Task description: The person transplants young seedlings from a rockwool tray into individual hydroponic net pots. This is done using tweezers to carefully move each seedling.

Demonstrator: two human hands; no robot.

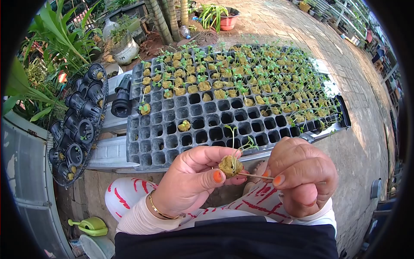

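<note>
Between its thumb and fingers, my left hand [196, 177] holds a brown growing plug [230, 166] with small green seedlings [235, 140] rising from it. My right hand [304, 175] pinches a thin wooden stick [258, 176], whose far end reaches the side of the plug. Beyond both hands lies a black seedling tray [174, 116], with plugged seedlings in its far and right cells and many bare cells on the near side. One lone plug [184, 126] sits among those bare cells.
At the left, a wire basket [103, 110] holds several black net cups [86, 131]. Stacked black cups [122, 107] stand beside the tray. A green watering can [92, 226] and a pale bucket [97, 247] are at the lower left. Potted plants [228, 19] stand behind.
</note>
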